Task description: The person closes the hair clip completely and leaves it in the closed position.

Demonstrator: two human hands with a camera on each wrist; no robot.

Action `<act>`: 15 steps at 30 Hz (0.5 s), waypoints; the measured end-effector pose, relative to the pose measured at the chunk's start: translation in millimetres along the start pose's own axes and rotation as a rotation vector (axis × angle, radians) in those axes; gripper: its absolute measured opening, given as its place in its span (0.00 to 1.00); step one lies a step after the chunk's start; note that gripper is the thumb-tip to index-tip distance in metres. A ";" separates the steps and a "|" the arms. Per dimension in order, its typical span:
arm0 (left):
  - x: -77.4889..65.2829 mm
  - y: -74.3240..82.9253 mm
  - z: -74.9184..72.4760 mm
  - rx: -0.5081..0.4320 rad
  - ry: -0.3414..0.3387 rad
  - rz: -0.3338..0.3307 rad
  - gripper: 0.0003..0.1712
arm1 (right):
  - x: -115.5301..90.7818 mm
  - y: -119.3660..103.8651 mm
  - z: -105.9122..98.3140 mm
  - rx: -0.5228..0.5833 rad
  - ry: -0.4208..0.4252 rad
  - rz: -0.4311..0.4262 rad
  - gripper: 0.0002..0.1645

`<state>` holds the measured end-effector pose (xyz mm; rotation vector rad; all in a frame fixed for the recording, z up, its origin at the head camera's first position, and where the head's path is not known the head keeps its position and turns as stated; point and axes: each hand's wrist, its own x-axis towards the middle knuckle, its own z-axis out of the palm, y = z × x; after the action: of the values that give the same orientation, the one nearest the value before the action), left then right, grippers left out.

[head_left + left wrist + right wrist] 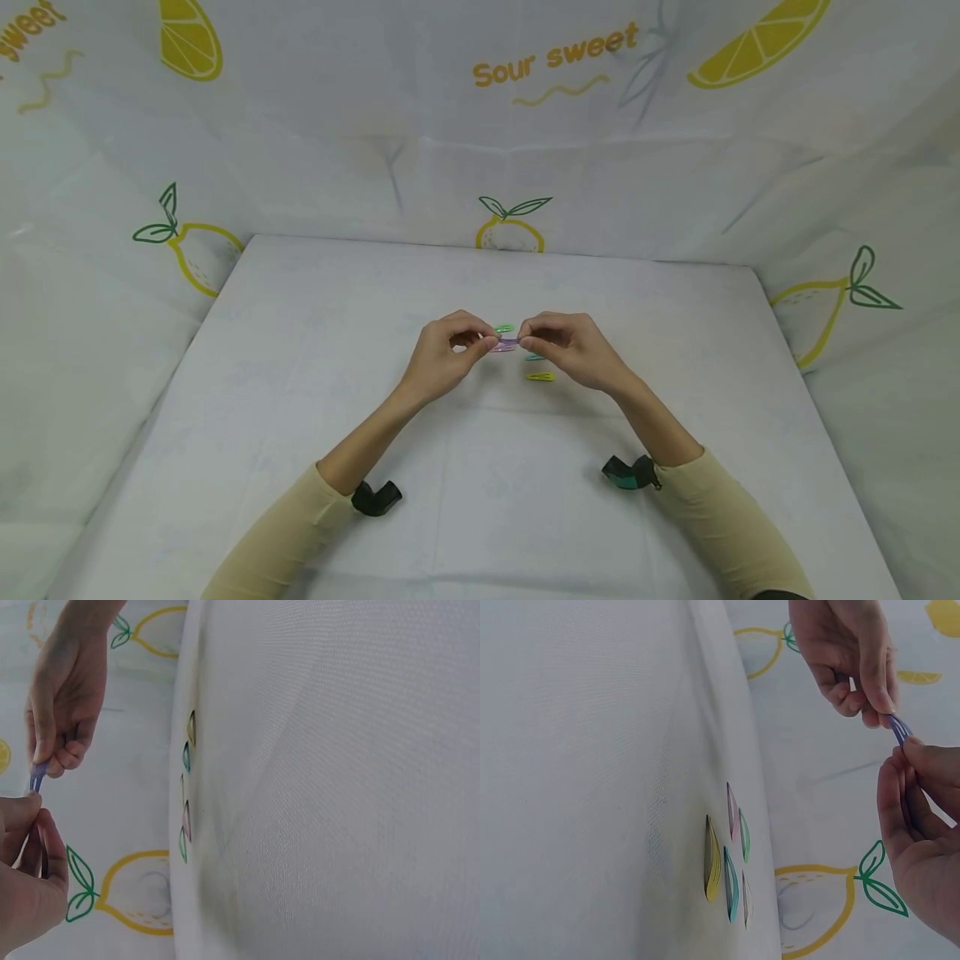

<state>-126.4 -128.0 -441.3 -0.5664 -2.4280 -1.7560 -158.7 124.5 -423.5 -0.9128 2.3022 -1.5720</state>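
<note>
A purple snap hair clip is held up above the table between both hands, pinched at its two ends. My left hand grips one end with thumb and fingertips. At the other end, my right hand pinches it the same way. Below them on the table lie more snap clips: a yellow clip, a teal clip, a pink clip, a green clip and a pale clip. From the head camera the hands partly cover this group.
A white cloth covers the table, and a lemon-print sheet hangs around its back and sides. Dark wrist-worn devices sit by each cuff, a black one on the left and a black-green one on the right.
</note>
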 end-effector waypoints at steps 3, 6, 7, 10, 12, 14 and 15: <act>0.0 -0.2 -0.6 -0.001 0.010 0.015 0.04 | 0.5 -0.5 0.2 0.006 0.003 -0.002 0.04; -0.6 0.0 -1.2 0.002 0.016 0.028 0.05 | 0.5 -0.5 0.4 0.011 0.008 0.002 0.04; -0.7 0.0 -1.4 0.004 0.017 0.030 0.05 | 0.3 -0.5 0.5 0.012 0.010 0.003 0.04; -0.9 0.0 -1.4 0.007 0.024 0.045 0.05 | 0.2 0.5 0.8 0.019 0.014 0.013 0.05; -0.6 -0.4 -1.2 0.008 0.032 0.060 0.06 | 0.0 0.8 1.2 0.024 0.020 0.024 0.07; -0.2 -1.1 -0.8 0.009 0.043 0.076 0.06 | -0.2 0.9 1.6 0.026 0.028 0.038 0.07; 0.0 -1.3 -0.7 0.012 0.049 0.085 0.06 | -0.3 0.8 1.9 0.023 0.032 0.042 0.07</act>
<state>-127.0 -129.1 -442.2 -0.6080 -2.3439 -1.7010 -157.9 123.5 -425.1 -0.8338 2.3040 -1.6043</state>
